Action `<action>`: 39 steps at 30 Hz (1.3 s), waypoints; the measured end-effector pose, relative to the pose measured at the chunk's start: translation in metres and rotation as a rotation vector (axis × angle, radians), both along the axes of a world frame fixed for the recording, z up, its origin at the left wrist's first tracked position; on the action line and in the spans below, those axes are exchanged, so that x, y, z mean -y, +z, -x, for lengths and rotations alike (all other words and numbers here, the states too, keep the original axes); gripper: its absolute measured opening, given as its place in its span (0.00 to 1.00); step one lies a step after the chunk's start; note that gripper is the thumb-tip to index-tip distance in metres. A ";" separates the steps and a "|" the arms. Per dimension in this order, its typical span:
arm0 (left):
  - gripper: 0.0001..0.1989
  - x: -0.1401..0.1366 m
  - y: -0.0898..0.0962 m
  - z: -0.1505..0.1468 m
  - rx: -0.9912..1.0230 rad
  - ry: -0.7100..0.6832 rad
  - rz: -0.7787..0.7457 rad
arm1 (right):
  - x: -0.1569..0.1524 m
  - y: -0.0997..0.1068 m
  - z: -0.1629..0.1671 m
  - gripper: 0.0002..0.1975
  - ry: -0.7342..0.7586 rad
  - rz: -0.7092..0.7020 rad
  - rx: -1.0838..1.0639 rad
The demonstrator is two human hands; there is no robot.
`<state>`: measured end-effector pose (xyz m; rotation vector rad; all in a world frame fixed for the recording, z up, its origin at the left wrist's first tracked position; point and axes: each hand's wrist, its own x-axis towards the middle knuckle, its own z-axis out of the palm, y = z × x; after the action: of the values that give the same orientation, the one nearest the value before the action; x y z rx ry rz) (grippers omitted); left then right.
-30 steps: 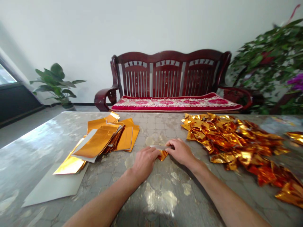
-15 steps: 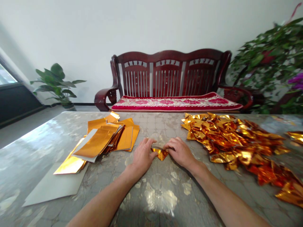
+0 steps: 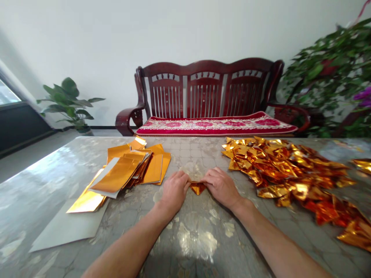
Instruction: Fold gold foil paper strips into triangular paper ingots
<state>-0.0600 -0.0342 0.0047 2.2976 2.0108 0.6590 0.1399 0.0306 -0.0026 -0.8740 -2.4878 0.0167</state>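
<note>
A small piece of gold foil paper (image 3: 198, 187), folded to a point on the near side, is held between my hands at the middle of the table. My left hand (image 3: 176, 190) pinches its left corner, and my right hand (image 3: 219, 185) pinches the right one. Left of my hands lies a loose stack of gold foil paper sheets (image 3: 118, 175), some showing pale backs. To the right spreads a big heap of folded gold foil pieces (image 3: 278, 166). My fingertips partly cover the corners of the piece.
The table (image 3: 116, 239) has a glossy patterned cover. A pale grey sheet (image 3: 69, 227) lies partly under the stack. Clear plastic (image 3: 342, 150) rests at the far right. Beyond stand a wooden bench (image 3: 203, 69) with a red cushion, and potted plants (image 3: 69, 100) at both sides.
The pale strip along the far edge of the foil piece no longer shows; its top edge is now folded gold. My left fingers have closed in at its left corner.
</note>
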 end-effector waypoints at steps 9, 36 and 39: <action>0.09 0.002 -0.006 -0.002 -0.283 -0.074 -0.026 | 0.005 0.001 -0.003 0.09 0.050 -0.134 0.119; 0.09 0.007 -0.004 0.008 0.005 -0.061 0.049 | 0.016 0.014 0.008 0.12 -0.111 0.022 0.197; 0.07 0.004 -0.003 0.008 0.070 -0.027 0.061 | 0.020 0.015 0.014 0.10 -0.161 -0.029 0.228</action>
<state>-0.0682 -0.0381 0.0016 2.2304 1.9388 0.6574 0.1256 0.0111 0.0128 -1.1154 -2.6084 -0.1832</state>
